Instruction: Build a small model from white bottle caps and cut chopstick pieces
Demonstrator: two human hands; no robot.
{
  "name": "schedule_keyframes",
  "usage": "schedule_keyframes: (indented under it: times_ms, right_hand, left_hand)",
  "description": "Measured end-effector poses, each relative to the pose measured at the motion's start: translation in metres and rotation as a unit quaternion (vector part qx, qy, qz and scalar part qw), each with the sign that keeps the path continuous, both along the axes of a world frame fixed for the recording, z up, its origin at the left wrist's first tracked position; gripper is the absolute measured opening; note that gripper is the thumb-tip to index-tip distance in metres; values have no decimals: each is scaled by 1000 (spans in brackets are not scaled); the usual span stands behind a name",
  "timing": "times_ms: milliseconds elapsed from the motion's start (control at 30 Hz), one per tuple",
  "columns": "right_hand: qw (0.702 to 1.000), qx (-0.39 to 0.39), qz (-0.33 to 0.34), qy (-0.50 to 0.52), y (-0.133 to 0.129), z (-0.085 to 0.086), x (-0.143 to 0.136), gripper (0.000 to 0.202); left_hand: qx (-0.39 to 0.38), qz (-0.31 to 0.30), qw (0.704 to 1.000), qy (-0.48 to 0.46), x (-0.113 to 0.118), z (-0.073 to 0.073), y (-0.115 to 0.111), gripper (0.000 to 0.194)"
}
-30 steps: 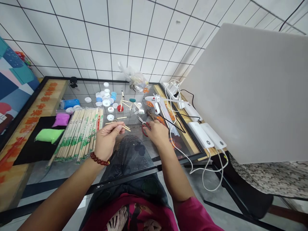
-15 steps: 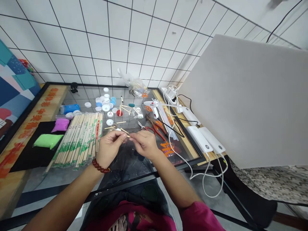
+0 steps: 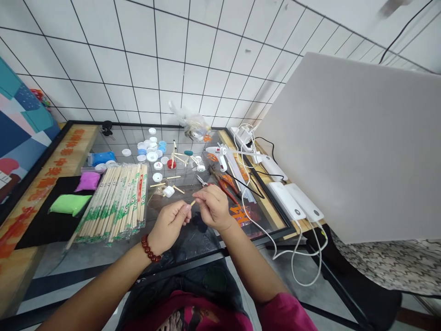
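Note:
Between my two hands, just above the glass tabletop, is a short piece of wooden stick (image 3: 193, 202). My left hand (image 3: 171, 225), with a beaded bracelet at the wrist, pinches its lower end between thumb and fingers. The closed fingers of my right hand (image 3: 214, 209) are at its upper end. Beyond the hands lie a small white block-like piece (image 3: 168, 191) and a few loose stick pieces (image 3: 178, 189). Red-handled pliers (image 3: 227, 186) rest past my right hand. Farther back, a small construction of sticks stands by a red bottle cap (image 3: 171, 164).
Wrapped chopsticks (image 3: 113, 202) lie left of my hands, beside green (image 3: 69, 204) and purple (image 3: 87, 181) clay packs. White and blue caps (image 3: 152, 156) spread behind. A glue gun (image 3: 220, 155), glue sticks (image 3: 241, 174) and white cables (image 3: 257, 225) are at right.
Both hands have come nearer to me and slightly right, with the stick piece now tilted upward between them. The white piece behind them has come into fuller view.

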State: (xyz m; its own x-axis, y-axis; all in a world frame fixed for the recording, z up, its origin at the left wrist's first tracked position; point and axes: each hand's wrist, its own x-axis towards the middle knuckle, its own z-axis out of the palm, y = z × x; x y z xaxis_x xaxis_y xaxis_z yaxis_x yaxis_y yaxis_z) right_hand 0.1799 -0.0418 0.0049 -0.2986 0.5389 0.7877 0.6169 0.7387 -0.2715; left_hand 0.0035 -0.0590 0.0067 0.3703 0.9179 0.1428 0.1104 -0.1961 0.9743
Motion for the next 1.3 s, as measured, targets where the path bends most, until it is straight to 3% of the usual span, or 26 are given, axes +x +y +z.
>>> schedule_keyframes:
  times_ms: [200, 400, 600, 733, 933, 1067, 1200, 1300]
  right_hand:
    - [997, -24, 4, -74, -1, -2, -3, 20]
    - [994, -19, 38, -97, -2, -2, -3, 25]
    - [991, -50, 47, -111, 0, -5, -6, 27]
    - [991, -58, 40, -112, 11, 1, -9, 24]
    - [994, -77, 34, -75, 55, 14, -19, 30]
    - [997, -77, 28, 5, 84, 21, -29, 30]
    - [998, -52, 27, 39, 94, 27, -31, 32]
    - [998, -54, 19, 20, 94, 24, -29, 31]
  left_hand:
    - [121, 103, 987, 16, -12, 7, 8, 40]
    - [261, 73, 960, 75, -14, 8, 9, 29]
    - [279, 100, 950, 95, -15, 6, 11, 22]
    - [290, 116, 944, 102, -20, 10, 19, 16]
    - [288, 155, 936, 134, -27, 39, 56, 6]
    - [315, 165, 920, 168, -24, 62, 85, 14]
    - [309, 173, 919, 171, -23, 77, 101, 27]
    - [295, 148, 915, 230, -27, 83, 102, 32]
